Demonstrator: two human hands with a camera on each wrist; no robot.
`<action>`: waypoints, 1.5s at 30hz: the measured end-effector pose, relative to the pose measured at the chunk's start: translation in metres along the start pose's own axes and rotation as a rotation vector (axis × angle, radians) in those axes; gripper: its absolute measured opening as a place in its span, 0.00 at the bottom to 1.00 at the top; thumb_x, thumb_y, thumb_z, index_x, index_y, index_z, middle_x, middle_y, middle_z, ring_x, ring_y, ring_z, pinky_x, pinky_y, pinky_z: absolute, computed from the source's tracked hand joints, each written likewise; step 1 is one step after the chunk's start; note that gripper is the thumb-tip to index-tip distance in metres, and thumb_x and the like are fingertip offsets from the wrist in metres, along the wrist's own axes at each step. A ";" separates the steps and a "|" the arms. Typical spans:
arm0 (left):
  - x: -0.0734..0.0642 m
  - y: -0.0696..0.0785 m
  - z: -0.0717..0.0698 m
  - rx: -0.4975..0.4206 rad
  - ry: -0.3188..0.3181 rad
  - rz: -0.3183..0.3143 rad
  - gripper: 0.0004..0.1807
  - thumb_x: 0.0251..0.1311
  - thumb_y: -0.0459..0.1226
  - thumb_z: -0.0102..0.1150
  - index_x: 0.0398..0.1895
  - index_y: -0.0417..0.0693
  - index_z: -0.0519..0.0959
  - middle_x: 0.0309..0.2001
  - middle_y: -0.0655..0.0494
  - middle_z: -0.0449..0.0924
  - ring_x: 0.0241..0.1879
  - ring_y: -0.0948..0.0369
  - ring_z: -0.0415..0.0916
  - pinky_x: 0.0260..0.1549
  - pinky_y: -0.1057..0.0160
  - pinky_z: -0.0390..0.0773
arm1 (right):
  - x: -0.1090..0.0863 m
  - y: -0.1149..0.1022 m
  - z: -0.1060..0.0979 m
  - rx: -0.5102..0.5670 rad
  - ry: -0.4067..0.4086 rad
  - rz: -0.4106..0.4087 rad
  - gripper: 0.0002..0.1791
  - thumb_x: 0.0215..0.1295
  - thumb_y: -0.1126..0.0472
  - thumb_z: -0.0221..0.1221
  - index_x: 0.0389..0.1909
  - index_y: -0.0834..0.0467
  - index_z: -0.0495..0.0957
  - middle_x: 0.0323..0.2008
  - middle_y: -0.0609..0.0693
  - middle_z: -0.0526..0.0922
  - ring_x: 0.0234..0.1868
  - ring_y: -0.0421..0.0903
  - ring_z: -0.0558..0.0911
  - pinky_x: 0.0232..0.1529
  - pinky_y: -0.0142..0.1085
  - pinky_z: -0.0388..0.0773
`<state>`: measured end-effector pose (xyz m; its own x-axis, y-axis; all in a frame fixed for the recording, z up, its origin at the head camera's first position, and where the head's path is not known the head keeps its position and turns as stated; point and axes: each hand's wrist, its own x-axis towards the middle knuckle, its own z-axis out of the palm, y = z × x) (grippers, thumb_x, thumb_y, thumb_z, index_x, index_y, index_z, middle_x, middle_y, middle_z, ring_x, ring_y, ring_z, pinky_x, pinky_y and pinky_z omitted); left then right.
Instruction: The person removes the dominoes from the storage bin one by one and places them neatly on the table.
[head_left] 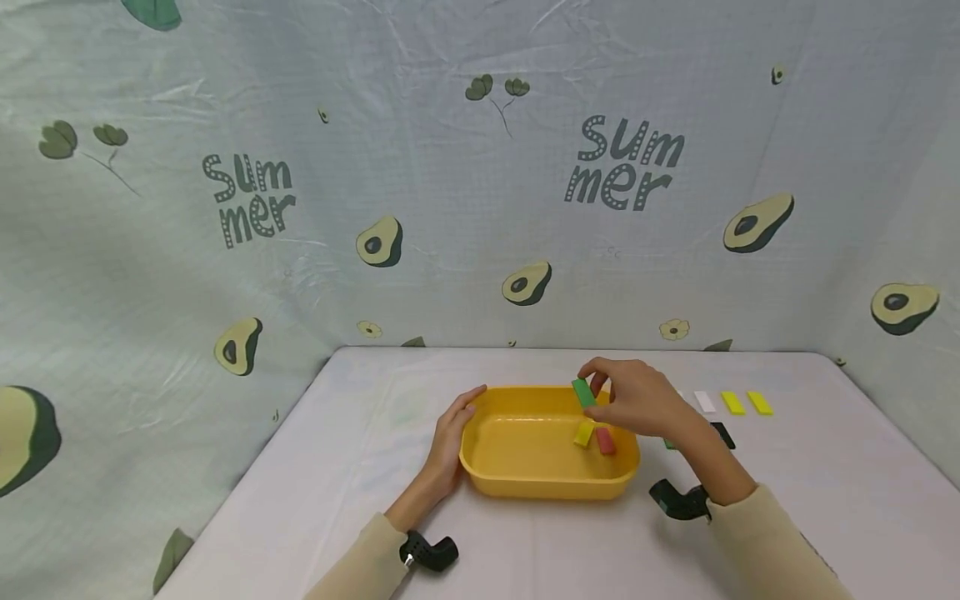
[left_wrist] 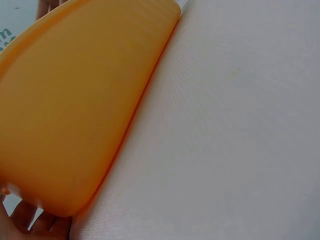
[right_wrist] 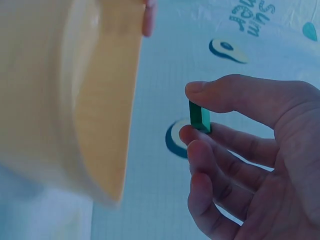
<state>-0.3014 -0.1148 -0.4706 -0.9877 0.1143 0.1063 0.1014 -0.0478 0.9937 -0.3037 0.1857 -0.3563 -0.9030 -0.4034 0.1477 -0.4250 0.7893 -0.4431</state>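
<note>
My right hand (head_left: 636,398) pinches a small green block (head_left: 582,392) between thumb and fingers, above the right part of a yellow plastic tray (head_left: 547,487). In the right wrist view the green block (right_wrist: 199,117) stands on edge between thumb tip and fingertips. My left hand (head_left: 448,446) rests along the tray's left side, fingers stretched toward its far corner. From the left wrist, the fingers (left_wrist: 45,225) show against the tray's outer wall (left_wrist: 75,115). Inside the tray lie a yellow block (head_left: 584,433) and a red block (head_left: 605,441).
To the right of the tray lie a white block (head_left: 704,402), two yellow blocks (head_left: 732,403) and a black block (head_left: 723,434). A green block (head_left: 670,444) is partly hidden under my right wrist. A printed sheet (head_left: 450,183) hangs behind the white table (head_left: 360,400).
</note>
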 end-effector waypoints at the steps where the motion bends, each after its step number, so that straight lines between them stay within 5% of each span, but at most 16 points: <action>1: 0.000 0.000 0.000 -0.004 0.000 0.001 0.25 0.80 0.39 0.37 0.76 0.49 0.68 0.77 0.47 0.65 0.74 0.49 0.65 0.74 0.51 0.68 | -0.002 0.005 -0.003 -0.004 0.005 -0.001 0.25 0.57 0.55 0.73 0.55 0.55 0.81 0.42 0.49 0.87 0.31 0.42 0.76 0.34 0.32 0.80; 12: 0.002 0.001 0.003 -0.001 0.010 -0.005 0.26 0.80 0.39 0.37 0.76 0.49 0.68 0.77 0.47 0.66 0.74 0.49 0.66 0.73 0.52 0.69 | -0.027 0.058 -0.028 -0.026 0.068 -0.005 0.26 0.56 0.57 0.74 0.55 0.56 0.80 0.39 0.48 0.85 0.28 0.40 0.74 0.28 0.29 0.77; 25: 0.001 -0.003 0.006 -0.029 0.004 -0.013 0.26 0.81 0.39 0.35 0.77 0.46 0.66 0.78 0.46 0.63 0.75 0.48 0.64 0.75 0.47 0.66 | -0.056 0.123 -0.048 0.000 0.061 0.113 0.29 0.57 0.56 0.74 0.57 0.60 0.77 0.40 0.52 0.83 0.32 0.43 0.75 0.26 0.31 0.76; 36: 0.004 0.000 0.005 -0.020 0.013 -0.002 0.25 0.81 0.39 0.36 0.76 0.48 0.68 0.77 0.47 0.65 0.74 0.48 0.66 0.74 0.50 0.68 | -0.075 0.181 -0.060 0.071 -0.039 0.159 0.26 0.58 0.59 0.71 0.56 0.64 0.77 0.41 0.52 0.81 0.37 0.43 0.76 0.31 0.32 0.79; 45: 0.004 -0.003 0.005 -0.022 0.009 -0.001 0.26 0.80 0.39 0.37 0.77 0.48 0.68 0.77 0.46 0.65 0.74 0.48 0.65 0.75 0.47 0.66 | -0.085 0.208 -0.054 0.155 -0.152 0.253 0.27 0.61 0.60 0.69 0.57 0.69 0.73 0.40 0.53 0.80 0.34 0.44 0.76 0.29 0.34 0.80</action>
<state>-0.3056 -0.1093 -0.4731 -0.9888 0.1058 0.1054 0.0984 -0.0694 0.9927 -0.3182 0.4091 -0.4131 -0.9541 -0.2777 -0.1125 -0.1639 0.7982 -0.5797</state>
